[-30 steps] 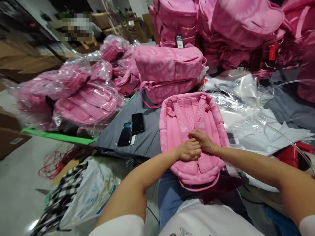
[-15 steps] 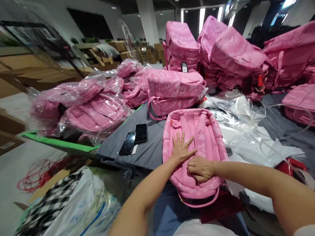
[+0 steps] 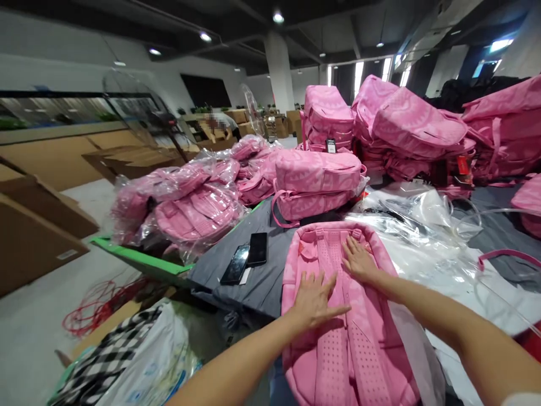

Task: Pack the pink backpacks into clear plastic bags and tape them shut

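Observation:
A pink backpack (image 3: pixel 338 349) lies strap-side up on the grey-covered table in front of me. My left hand (image 3: pixel 313 300) rests flat on its back panel, fingers spread. Farther up the bag, my right hand (image 3: pixel 358 260) presses flat near the top of the shoulder straps. Neither hand grips anything.
Two dark phones (image 3: pixel 247 256) lie on the grey cloth (image 3: pixel 270 282) left of the bag. Bagged pink backpacks (image 3: pixel 190 203) pile up on the left, and unwrapped ones (image 3: pixel 406 129) are stacked behind. Clear plastic bags (image 3: pixel 426 225) cover the right. Cardboard boxes (image 3: pixel 34 225) and a checkered bag (image 3: pixel 110 361) sit at lower left.
Both hands left the lower strap area and opened flat. The right hand slid up toward the bag's top. The view tilted up and the backpack now sits closer to me.

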A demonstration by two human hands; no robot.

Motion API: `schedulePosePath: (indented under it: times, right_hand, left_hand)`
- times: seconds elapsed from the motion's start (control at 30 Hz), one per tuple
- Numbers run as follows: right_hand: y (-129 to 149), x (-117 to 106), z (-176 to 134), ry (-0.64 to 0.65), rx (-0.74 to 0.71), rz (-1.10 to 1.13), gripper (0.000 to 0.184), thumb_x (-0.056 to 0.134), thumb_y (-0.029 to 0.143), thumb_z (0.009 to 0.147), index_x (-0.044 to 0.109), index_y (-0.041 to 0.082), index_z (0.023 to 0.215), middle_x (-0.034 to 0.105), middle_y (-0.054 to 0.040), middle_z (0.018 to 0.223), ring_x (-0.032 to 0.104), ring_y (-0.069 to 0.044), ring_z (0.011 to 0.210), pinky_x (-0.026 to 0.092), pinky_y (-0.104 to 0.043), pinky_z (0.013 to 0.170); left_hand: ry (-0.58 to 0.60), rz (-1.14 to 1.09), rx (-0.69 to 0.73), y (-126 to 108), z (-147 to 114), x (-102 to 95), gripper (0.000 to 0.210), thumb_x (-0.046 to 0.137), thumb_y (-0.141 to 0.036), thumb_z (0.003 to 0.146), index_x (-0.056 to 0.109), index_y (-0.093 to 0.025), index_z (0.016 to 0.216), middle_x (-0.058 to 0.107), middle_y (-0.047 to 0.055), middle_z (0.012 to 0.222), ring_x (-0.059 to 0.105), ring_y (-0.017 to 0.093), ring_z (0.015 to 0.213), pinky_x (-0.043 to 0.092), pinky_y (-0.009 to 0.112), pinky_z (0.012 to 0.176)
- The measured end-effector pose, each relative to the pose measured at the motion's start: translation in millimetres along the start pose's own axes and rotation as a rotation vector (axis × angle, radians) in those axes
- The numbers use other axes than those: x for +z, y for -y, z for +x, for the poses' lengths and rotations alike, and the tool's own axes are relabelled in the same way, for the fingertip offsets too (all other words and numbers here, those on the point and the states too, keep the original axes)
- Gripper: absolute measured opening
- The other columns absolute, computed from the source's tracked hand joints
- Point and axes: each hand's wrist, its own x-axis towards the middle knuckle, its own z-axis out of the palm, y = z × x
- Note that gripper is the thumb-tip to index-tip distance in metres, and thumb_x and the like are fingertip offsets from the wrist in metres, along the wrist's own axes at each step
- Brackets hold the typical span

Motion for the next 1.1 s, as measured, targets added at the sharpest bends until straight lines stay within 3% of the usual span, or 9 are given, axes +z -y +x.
schedulePosePath:
  times: [0.07,0.13,0.27,0.33,0.43,0.57,0.63,0.8,1.1]
  right_hand:
    - [-2,23,-6,-0.003,-0.011,0.017,0.061,0.042,0.029,0.096,0.047,0.0,0.15,0.034,-0.0277,0.162,0.03,-0.037,0.153,0.031,-0.057,0.123]
    - [-10,32,-13,-0.034,-0.018,0.055,0.06,0.036,0.029,0.098,0.045,0.003,0.152,0.034,-0.024,0.163,0.032,-0.033,0.153,0.032,-0.056,0.123]
    - [-33,-3,5,-0.061,0.004,0.082,0.054,0.032,0.021,0.099,0.052,0.017,0.149,0.067,-0.0159,0.135,0.066,-0.029,0.122,0.056,-0.047,0.1]
    - [-30,-30,34,-0.045,-0.026,0.057,0.051,0.032,0.019,0.101,0.054,0.021,0.146,0.073,-0.014,0.122,0.072,-0.028,0.108,0.058,-0.042,0.092]
    - [5,-54,94,0.029,-0.185,0.016,0.043,0.051,0.025,0.101,0.057,0.025,0.144,0.068,-0.0133,0.132,0.066,-0.027,0.12,0.051,-0.039,0.101]
    - [69,-51,171,0.251,-0.371,-0.103,0.059,0.082,0.022,0.08,0.063,0.022,0.136,0.068,-0.0153,0.129,0.067,-0.028,0.117,0.051,-0.033,0.094]
    - [88,-48,195,0.366,-0.416,-0.176,0.05,0.086,0.018,0.072,0.072,0.019,0.12,0.074,-0.014,0.114,0.071,-0.027,0.105,0.051,-0.029,0.085]
    - [92,-44,223,0.541,-0.531,-0.257,0.03,0.088,0.018,0.07,0.077,0.016,0.098,0.076,-0.0085,0.101,0.07,-0.023,0.095,0.046,-0.024,0.079]
    - [97,4,243,0.602,-0.48,-0.237,0.05,0.092,0.012,0.06,0.073,0.017,0.106,0.074,-0.0071,0.099,0.069,-0.021,0.09,0.048,-0.025,0.076]
  left_hand:
    - [-0.112,0.02,-0.013,-3,29,-9.2,0.098,0.039,-0.089,0.087,0.032,-0.026,0.162,0.062,0.018,0.143,0.05,0.043,0.137,0.017,0.069,0.122]
    - [-0.214,0.024,-0.037,-6,59,-7.8,0.1,0.04,-0.088,0.087,0.027,-0.026,0.164,0.047,0.019,0.158,0.033,0.046,0.149,0.014,0.069,0.122]
    - [-0.197,-0.055,-0.047,-9,94,17.7,0.1,0.04,-0.09,0.084,0.022,-0.033,0.164,0.005,0.013,0.174,-0.004,0.051,0.157,0.003,0.074,0.121]
    - [-0.159,-0.088,-0.019,-8,96,28.0,0.097,0.04,-0.091,0.083,0.025,-0.037,0.163,0.005,0.011,0.174,-0.008,0.052,0.156,-0.002,0.076,0.119]
    - [-0.121,-0.083,-0.032,-7,93,31.5,0.096,0.041,-0.091,0.082,0.032,-0.037,0.161,0.012,0.011,0.173,-0.008,0.053,0.155,-0.004,0.077,0.118]
    - [-0.09,-0.032,-0.069,-6,93,27.7,0.097,0.043,-0.093,0.08,0.032,-0.041,0.16,0.014,0.008,0.173,-0.002,0.052,0.156,0.0,0.077,0.118]
    - [-0.121,-0.048,-0.062,-6,93,27.1,0.096,0.044,-0.093,0.079,0.031,-0.042,0.16,0.014,0.007,0.174,0.0,0.052,0.156,0.005,0.077,0.118]
    - [-0.187,-0.097,-0.046,-3,92,30.6,0.097,0.047,-0.093,0.078,0.035,-0.041,0.159,0.019,0.01,0.172,-0.003,0.053,0.156,0.009,0.078,0.118]
    - [-0.233,-0.034,0.02,7,94,27.7,0.101,0.049,-0.092,0.079,0.031,-0.038,0.162,0.026,0.012,0.17,0.009,0.054,0.154,0.002,0.076,0.12]
